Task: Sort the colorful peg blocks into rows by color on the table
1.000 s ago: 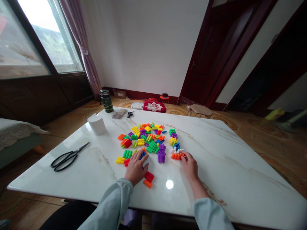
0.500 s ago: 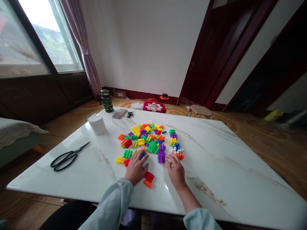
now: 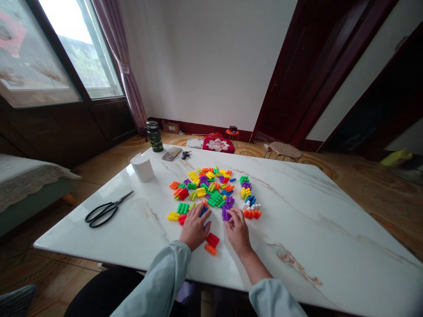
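Observation:
A spread of small coloured plastic blocks (image 3: 208,189) lies on the white marble table (image 3: 313,229). My left hand (image 3: 194,229) rests flat on the table with fingers apart, its fingertips on a blue block (image 3: 204,210) at the pile's near edge. My right hand (image 3: 237,231) lies beside it, fingertips touching a purple block (image 3: 226,214); it grips nothing. A red block (image 3: 213,240) and an orange block (image 3: 210,249) sit between my wrists. A column of green, purple, yellow, blue, white and orange blocks (image 3: 248,200) stands to the right of the pile.
Black scissors (image 3: 107,210) lie at the table's left. A white cylinder (image 3: 142,168), a dark green bottle (image 3: 154,136), a phone (image 3: 171,153) and keys (image 3: 185,154) are at the far left end. A bed edge (image 3: 29,185) is left; a low stool (image 3: 283,151) stands beyond.
My right hand left the orange blocks at the column's end and moved left to the purple block. The left hand stayed put. The camera shifted slightly.

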A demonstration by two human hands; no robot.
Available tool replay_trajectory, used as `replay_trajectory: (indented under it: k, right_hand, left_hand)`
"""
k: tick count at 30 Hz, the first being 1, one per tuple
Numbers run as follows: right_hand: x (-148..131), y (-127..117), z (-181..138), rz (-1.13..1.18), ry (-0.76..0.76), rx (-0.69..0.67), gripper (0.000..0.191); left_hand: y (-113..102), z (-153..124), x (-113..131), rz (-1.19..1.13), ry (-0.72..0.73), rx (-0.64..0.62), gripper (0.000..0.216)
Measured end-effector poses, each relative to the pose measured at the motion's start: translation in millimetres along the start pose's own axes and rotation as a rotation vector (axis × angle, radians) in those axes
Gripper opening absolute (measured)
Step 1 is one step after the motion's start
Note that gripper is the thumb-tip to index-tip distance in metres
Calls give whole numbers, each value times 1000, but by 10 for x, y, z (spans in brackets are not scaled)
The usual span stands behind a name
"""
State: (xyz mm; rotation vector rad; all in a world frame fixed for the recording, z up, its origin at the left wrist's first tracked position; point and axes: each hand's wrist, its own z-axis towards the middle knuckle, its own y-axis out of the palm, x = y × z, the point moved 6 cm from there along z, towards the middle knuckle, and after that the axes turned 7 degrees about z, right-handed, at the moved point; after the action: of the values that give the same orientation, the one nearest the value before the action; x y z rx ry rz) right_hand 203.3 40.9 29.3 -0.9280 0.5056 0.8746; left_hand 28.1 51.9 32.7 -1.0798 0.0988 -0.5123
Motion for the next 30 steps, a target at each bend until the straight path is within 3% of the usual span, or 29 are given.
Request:
replay_trajectory:
  k: [4, 16, 24, 26, 30]
  right_hand:
    - [-26, -3, -7, -22, -31, 7, 31]
    - [46, 23, 29, -14, 69, -10, 25]
    - [70, 36, 38, 11, 46, 15, 25]
    - [70, 28, 41, 8, 37, 24, 24]
    - [71, 18, 49, 16, 47, 8, 23]
  left_hand:
    - [-9, 6, -10, -25, 4, 13, 31]
    - [-88, 20, -3, -39, 19, -70, 24]
    - [59, 493, -48, -156, 35, -316, 20]
    - [5, 664, -66, -192, 1, -287, 29]
    - [-285, 760, -88, -261, -87, -50, 46]
